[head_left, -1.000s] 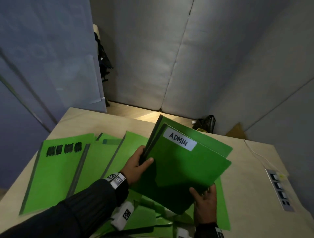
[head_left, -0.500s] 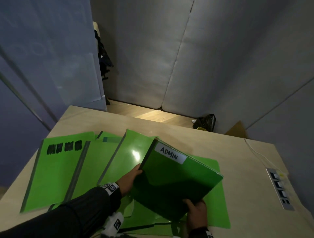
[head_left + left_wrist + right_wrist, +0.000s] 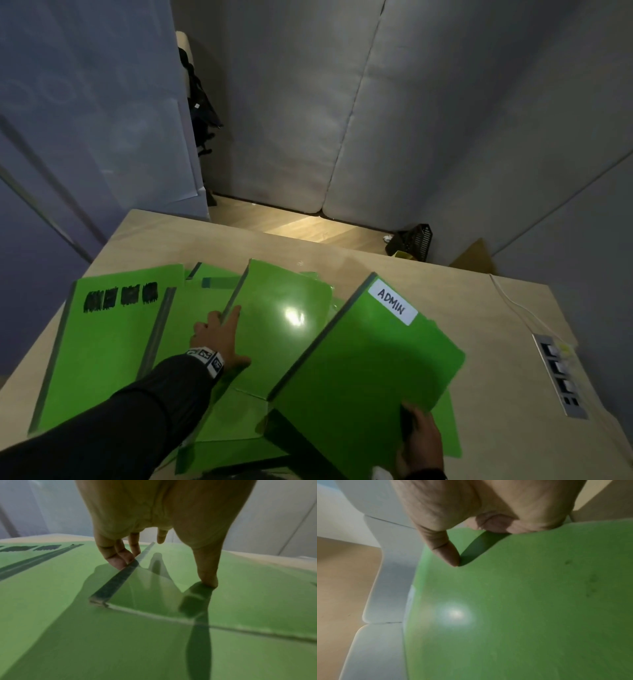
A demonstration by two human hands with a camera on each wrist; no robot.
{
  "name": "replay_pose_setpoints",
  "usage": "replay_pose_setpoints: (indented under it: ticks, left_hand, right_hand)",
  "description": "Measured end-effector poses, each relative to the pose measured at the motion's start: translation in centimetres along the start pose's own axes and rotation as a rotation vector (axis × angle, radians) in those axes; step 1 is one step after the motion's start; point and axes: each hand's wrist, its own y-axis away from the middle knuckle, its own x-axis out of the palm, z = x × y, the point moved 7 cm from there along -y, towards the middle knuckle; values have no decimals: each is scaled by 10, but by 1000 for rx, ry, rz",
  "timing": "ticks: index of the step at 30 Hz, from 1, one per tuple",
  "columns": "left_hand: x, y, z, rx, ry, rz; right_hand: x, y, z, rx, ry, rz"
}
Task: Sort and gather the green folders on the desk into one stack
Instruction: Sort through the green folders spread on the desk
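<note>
Several green folders lie overlapping on the wooden desk [image 3: 496, 342]. My right hand [image 3: 416, 431] pinches the near corner of the folder labelled ADMIN [image 3: 370, 359], thumb [image 3: 452, 558] on its cover [image 3: 522, 601], and holds it tilted above the pile. My left hand [image 3: 226, 329] is at the grey spine of the glossy middle folder [image 3: 284, 322]. Its fingers [image 3: 123, 561] curl against the spine [image 3: 116, 582] while the thumb [image 3: 208, 581] presses on the cover. A folder with black scribbles [image 3: 102, 335] lies at the far left, and another [image 3: 212, 277] shows behind it.
A grey power strip [image 3: 558, 373] with a white cable [image 3: 513, 305] lies near the desk's right edge. A black mesh basket [image 3: 411, 240] sits on the floor beyond the far edge. Padded grey walls stand behind and to the right.
My left hand let go of the ADMIN folder and moved left to the middle folder's spine. The right hand brought the ADMIN folder down and to the right.
</note>
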Motion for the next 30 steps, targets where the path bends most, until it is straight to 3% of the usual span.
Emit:
replay_pose_setpoints:
  ticks: [5, 9, 12, 16, 20, 24, 26, 28, 30]
  left_hand:
    - [-11, 0, 7, -26, 497, 63]
    - [-21, 8, 15, -30, 802, 46]
    - [-27, 20, 22, 49, 1022, 47]
    - [-42, 55, 9, 260, 1189, 161]
    - [-41, 89, -14, 393, 1141, 252]
    - [-27, 85, 9, 287, 1100, 334]
    - [-16, 68, 45, 180, 949, 229]
    - [-9, 49, 97, -22, 722, 34]
    - [-4, 40, 140, -197, 490, -71]
  right_hand:
    - [19, 9, -11, 173, -42, 124]
    - [45, 21, 1, 212, -82, 235]
    - [66, 29, 2, 243, -74, 301]
    - [100, 37, 4, 252, -68, 389]
    - [133, 51, 9, 272, -106, 529]
    - [132, 40, 2, 247, -66, 485]
    - [128, 36, -3, 243, -20, 497]
    - [124, 35, -7, 247, -5, 510]
    - [118, 33, -14, 255, -17, 515]
